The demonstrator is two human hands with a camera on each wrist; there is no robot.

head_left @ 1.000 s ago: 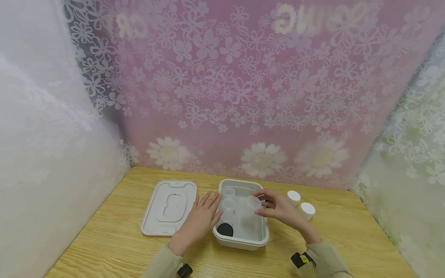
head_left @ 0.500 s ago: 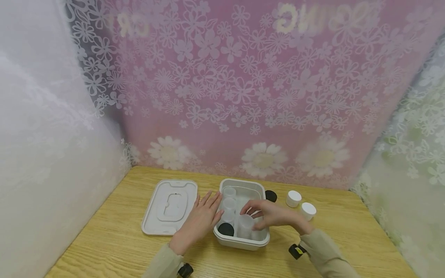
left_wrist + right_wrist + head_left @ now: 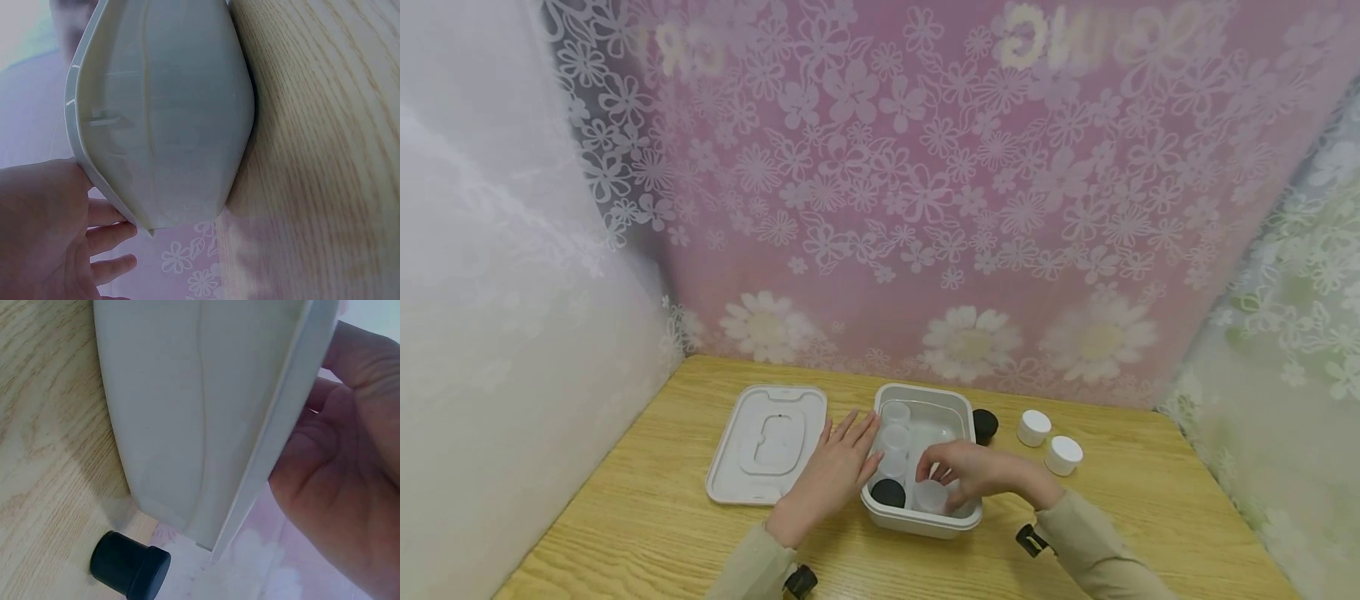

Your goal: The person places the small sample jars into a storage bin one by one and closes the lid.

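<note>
My right hand reaches into the white plastic box and grips a translucent jar low in its near right corner. Along the box's left side stand several translucent jars, with a black-topped jar at the near end. My left hand touches the left rim, its fingers straight. In the left wrist view, that hand is against the rim of the box. The box's wall hides the right fingertips and the held jar in the right wrist view.
Just right of the box stands a black jar, which the right wrist view shows as a black jar too. Two white jars stand farther right. A white lid lies left of the box on the wooden table.
My right hand has carried the translucent jar from above the box's right side toward me and down into its near right corner. The left hand has stayed at the rim.
</note>
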